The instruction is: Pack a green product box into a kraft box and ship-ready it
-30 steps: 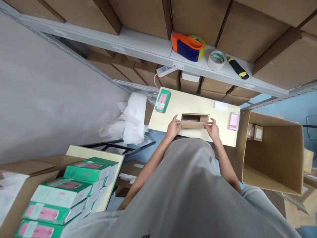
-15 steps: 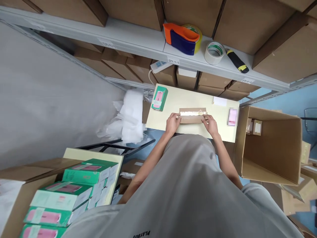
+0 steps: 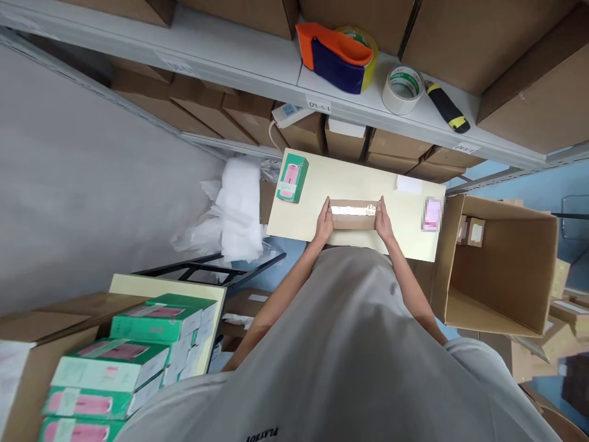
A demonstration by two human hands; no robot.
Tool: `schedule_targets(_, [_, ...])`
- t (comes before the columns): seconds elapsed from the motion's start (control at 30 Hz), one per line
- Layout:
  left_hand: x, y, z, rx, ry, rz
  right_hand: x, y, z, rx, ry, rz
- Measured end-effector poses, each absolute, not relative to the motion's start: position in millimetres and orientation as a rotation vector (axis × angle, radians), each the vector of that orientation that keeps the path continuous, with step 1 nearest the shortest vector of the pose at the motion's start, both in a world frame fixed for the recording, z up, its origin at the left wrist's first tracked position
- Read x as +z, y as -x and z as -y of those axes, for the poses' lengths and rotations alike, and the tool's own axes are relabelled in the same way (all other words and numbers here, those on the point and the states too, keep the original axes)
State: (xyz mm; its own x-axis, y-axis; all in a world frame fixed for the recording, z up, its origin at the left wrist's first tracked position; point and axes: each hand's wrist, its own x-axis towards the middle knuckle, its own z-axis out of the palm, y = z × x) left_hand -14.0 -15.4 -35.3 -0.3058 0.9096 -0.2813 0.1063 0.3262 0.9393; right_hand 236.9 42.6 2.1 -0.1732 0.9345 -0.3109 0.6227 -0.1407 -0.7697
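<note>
On the pale table (image 3: 405, 236), left to right: a green and pink box (image 3: 291, 178) lies near the left edge, apart from the hands. Left hand (image 3: 324, 222) lies flat against the left end of a small cardboard box (image 3: 353, 215), fingers straight, touching it. Right hand (image 3: 383, 221) presses the opposite end likewise. Box sits mid-table, closed, shiny tape along its top. Farther right, a large open carton (image 3: 501, 270) stands beside the table.

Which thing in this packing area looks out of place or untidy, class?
The white wrapping sheets spill in a crumpled heap off the table's left end. The small carton sits square between the left hand and right hand.
</note>
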Motion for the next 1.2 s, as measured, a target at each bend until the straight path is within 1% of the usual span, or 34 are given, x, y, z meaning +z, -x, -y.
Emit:
schedule_targets(0.17, [-44,6,15,1.099,-0.932,-1.643,8,-227,-24,1.229,1.707,1.845])
schedule_targets(0.33, [-43,7,18,1.082,-0.982,-1.659,13,-222,-22,1.183,1.820,1.818])
schedule_targets(0.5, [-44,8,23,1.077,-1.056,-1.662,9,-226,-24,1.177,1.904,1.742])
schedule_targets(0.63, [-46,7,20,1.076,-1.044,-1.687,4,-230,-24,1.213,1.846,1.785])
schedule_targets(0.73, [-47,8,17,1.064,-1.062,-1.694,1,-231,-26,1.159,1.799,1.860])
schedule_targets(0.9, [-39,12,17,1.016,-1.126,-1.722,-2,-227,-25,1.110,1.838,1.863])
schedule_targets(1.03, [-21,19,20,0.944,-1.349,-1.772,2,-220,-16,0.919,1.831,1.829])
schedule_targets(1.2, [12,27,-12,0.977,-1.661,-1.746,21,-212,-41,0.529,1.596,2.028])
